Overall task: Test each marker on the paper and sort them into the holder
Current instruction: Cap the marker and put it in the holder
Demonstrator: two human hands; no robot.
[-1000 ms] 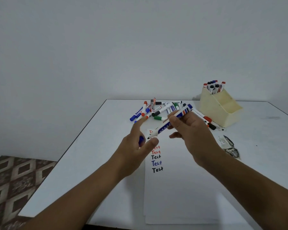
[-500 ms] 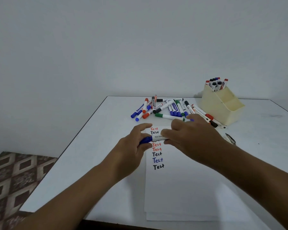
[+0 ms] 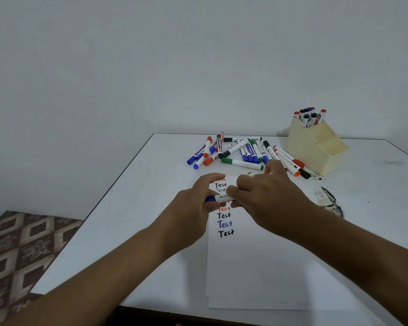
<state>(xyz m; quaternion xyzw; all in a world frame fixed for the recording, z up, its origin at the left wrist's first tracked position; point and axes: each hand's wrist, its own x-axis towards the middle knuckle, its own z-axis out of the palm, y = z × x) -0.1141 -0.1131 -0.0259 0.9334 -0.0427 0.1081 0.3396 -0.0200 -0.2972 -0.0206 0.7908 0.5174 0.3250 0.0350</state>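
Nearest: white paper sheets, stacked, on flat white table; seven handwritten "Test" words visible in one column, others hidden by hands. Above that column: left hand, fingers curled round blue cap end of white blue-capped whiteboard marker; right hand, fingers pinching the barrel. Farther back: loose pile of capped markers, count unclear. Far right: one cream plastic holder, about seven markers upright in its rear compartment.

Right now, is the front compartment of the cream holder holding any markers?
No. The holder has its markers standing only in the tall rear compartment; the lower front one shows bare inner walls.
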